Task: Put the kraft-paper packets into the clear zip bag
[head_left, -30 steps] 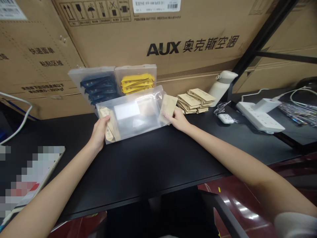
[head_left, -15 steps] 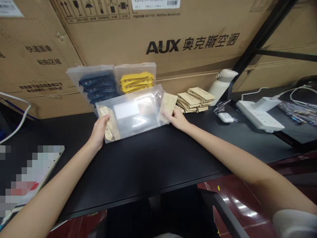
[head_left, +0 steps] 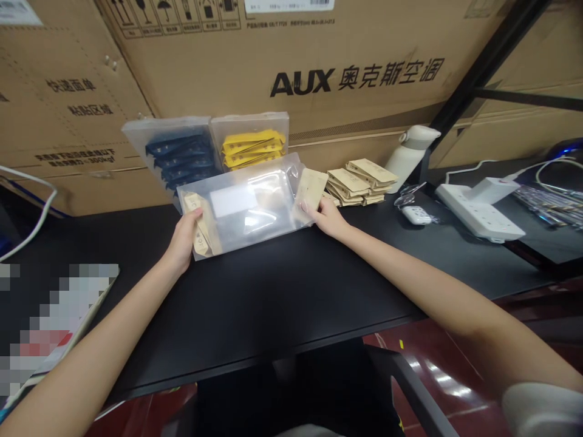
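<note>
A clear plastic box (head_left: 248, 206) lies on the black table (head_left: 273, 297). My left hand (head_left: 182, 240) grips its left end, where a few tan paper sachets (head_left: 200, 224) lie inside. My right hand (head_left: 328, 218) is at the box's right end and holds one tan sachet (head_left: 312, 188) upright at the opening. A pile of the same tan sachets (head_left: 359, 181) sits just right of that hand.
Behind stand clear boxes of blue sachets (head_left: 180, 161) and yellow sachets (head_left: 252, 149) against large cardboard cartons (head_left: 282, 67). A white bottle (head_left: 407, 156), keys (head_left: 412, 209) and a white power strip (head_left: 478, 212) lie to the right. A blurred flat item (head_left: 50, 321) is at left.
Barely anything has moved; both hands stay at the ends of the clear box, and the view has shifted slightly.
</note>
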Demonstrator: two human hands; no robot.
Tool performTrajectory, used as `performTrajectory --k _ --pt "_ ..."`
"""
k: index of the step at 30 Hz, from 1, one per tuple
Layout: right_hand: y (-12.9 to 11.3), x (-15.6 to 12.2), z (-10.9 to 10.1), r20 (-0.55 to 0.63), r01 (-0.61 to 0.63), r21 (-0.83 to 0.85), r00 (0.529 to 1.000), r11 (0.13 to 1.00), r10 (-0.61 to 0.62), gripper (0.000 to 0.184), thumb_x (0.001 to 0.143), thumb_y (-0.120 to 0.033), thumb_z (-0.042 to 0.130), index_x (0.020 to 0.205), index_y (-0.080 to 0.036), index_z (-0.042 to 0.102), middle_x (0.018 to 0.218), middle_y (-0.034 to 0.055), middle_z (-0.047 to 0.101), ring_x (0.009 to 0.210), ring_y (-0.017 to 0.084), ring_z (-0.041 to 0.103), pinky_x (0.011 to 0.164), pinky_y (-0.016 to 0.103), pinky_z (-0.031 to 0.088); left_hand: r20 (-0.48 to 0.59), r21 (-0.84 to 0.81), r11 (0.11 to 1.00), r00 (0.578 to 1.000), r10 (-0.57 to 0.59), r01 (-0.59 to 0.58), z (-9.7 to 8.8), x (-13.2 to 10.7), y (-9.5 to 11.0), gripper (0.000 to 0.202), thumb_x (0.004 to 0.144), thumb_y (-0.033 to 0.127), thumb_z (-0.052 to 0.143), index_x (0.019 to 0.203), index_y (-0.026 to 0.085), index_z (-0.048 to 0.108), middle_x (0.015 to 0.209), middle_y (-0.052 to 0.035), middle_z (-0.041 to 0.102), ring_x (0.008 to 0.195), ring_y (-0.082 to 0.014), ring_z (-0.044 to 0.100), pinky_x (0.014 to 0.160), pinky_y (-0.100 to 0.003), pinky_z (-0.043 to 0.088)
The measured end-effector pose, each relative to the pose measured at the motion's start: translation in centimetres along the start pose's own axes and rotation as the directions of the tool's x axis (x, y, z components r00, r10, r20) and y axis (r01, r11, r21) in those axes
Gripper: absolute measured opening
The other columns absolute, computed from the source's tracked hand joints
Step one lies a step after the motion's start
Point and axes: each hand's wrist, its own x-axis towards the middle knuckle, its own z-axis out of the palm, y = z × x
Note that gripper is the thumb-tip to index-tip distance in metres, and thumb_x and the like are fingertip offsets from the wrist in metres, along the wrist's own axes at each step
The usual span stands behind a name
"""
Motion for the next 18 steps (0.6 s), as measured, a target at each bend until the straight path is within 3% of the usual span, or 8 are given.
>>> performTrajectory --k 18 --pt "-0.10 0.03 0.05 0.008 0.006 0.013 1.000 1.000 -0.006 0.057 0.083 -0.066 0.057 0.107 -0.016 0.068 0.113 0.0133 0.071 0.110 0.032 0.065 0.099 0.050 0.051 -0.013 -0.003 1.000 1.000 -0.023 0.023 0.33 -0.33 0.47 0.021 0.079 0.034 0.058 0.089 0.018 0.068 0.081 -0.0051 0.075 0.097 -0.0292 0.072 0.080 -0.036 0.062"
